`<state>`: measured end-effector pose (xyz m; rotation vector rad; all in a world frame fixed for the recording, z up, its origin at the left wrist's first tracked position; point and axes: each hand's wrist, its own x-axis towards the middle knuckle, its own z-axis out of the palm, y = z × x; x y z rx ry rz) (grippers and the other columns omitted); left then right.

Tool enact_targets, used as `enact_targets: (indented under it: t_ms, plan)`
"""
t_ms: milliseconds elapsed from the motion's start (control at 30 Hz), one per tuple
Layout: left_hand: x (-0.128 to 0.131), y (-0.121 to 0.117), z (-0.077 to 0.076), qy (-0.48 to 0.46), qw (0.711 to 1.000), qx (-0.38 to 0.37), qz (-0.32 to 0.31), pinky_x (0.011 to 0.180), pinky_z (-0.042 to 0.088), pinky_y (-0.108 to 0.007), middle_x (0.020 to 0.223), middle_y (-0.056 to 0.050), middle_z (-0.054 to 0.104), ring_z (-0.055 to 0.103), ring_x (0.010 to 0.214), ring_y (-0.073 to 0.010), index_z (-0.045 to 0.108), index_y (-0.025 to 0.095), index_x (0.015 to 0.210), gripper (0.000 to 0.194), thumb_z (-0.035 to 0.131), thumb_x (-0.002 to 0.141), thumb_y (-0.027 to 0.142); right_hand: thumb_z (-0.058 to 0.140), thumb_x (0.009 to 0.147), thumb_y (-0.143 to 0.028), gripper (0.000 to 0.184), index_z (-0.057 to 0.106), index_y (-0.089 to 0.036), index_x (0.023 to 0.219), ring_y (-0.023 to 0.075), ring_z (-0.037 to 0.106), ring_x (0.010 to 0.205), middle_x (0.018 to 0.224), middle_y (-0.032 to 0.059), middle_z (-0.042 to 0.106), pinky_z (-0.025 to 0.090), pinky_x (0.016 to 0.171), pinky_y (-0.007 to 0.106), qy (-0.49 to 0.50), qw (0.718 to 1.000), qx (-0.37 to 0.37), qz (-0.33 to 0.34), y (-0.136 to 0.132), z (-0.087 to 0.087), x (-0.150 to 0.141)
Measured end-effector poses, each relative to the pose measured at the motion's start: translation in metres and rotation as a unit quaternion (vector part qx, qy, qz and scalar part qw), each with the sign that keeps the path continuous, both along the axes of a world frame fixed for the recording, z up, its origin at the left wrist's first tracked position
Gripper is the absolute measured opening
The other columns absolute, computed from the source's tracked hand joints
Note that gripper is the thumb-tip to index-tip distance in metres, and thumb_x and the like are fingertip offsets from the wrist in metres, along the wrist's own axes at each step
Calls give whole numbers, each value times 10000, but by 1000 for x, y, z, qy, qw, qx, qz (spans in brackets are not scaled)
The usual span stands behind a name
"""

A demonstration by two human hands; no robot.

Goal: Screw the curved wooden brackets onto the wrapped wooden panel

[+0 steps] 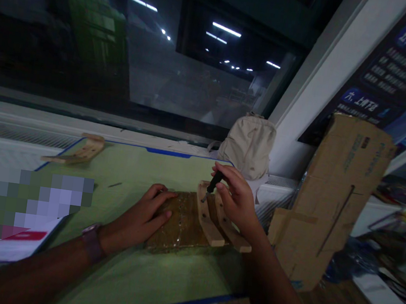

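Observation:
My right hand (237, 194) is closed around the black handle of a screwdriver (214, 181). Its tip points down at the far end of a curved wooden piece (209, 225), which lies across a brown wooden board (174, 223). Just right of it lies a second curved wooden piece (232, 230), partly under my right hand; dark holes or screw heads show in both. My left hand (145, 217) rests on the board's left part with fingers spread. Whether the tip sits in a screw is too small to tell.
A green table mat (115, 280) with blue edging lies beneath. Another curved wooden piece (79, 151) is at its far left corner, near a small thin dark item (115, 185) and a partly blurred booklet (26, 243). A beige backpack (250, 146) and tall cardboard (331, 204) stand beyond.

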<state>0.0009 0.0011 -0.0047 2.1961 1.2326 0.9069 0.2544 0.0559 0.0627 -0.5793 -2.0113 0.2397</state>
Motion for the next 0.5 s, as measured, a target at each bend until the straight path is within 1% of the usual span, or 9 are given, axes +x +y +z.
enact_targets:
  t_ms: [33,100,200,267,300,333,400,467,500]
  plan:
    - [0,0,0,-1,1000,1,0,1096,431,-498,1299,-128,425,484,1238,-276,493,175,1335,372,407,995,298,532,972,-192,405,547,-307,1360,207,641,1082,1188,81,669,536,922,402,-2,1000,-11,11,0,-1,-1]
    - [0,0,-2,-2,1000,5,-1,1095,434,-499,1292,-127,434,487,1234,-275,496,175,1334,370,411,994,296,514,981,-190,394,550,-324,1350,196,657,1058,1185,69,673,544,910,391,10,999,-37,15,0,-4,-2]
    - [-1,1,-3,-6,1000,9,1,1092,439,-494,1292,-126,444,492,1234,-275,507,177,1328,368,424,987,289,632,925,-247,278,628,-300,1197,184,667,911,1044,47,673,561,808,347,53,997,-51,-26,2,-8,0]
    - [-1,1,-3,-8,1000,10,4,1094,440,-484,1296,-124,448,496,1237,-274,514,178,1327,371,436,981,288,700,878,-281,241,647,-277,1113,181,654,845,970,38,659,560,761,335,69,995,-34,-58,2,-8,1]
    - [-1,1,-3,-9,1000,10,6,1095,440,-479,1294,-123,451,500,1237,-273,518,178,1326,373,440,979,289,707,872,-289,242,647,-271,1106,184,651,847,965,40,659,559,761,338,63,996,-22,-63,2,-6,1]
    - [-1,1,-2,-9,1000,8,7,1095,442,-474,1291,-123,455,504,1235,-272,521,176,1325,375,441,977,289,697,881,-287,252,644,-268,1126,190,653,879,986,49,666,560,783,347,49,997,-12,-58,1,-5,1]
    - [0,0,-1,-8,1000,4,7,1088,451,-466,1279,-123,463,514,1225,-270,528,174,1317,372,439,974,286,644,918,-260,290,625,-271,1208,206,656,1003,1080,70,686,555,876,380,13,999,-2,-33,0,-3,0]
    - [0,0,1,-8,1000,1,8,1078,459,-462,1269,-122,471,522,1213,-268,535,174,1306,366,438,971,284,587,950,-224,335,591,-281,1280,207,654,1093,1167,78,689,542,950,403,0,1000,-19,-12,-1,-3,-3]
    - [0,-1,1,-8,1000,1,9,1074,462,-462,1265,-122,473,524,1207,-268,536,174,1303,364,438,970,285,576,954,-215,343,585,-285,1290,204,661,1099,1180,77,690,545,955,403,7,999,-34,-10,-1,-4,-4]
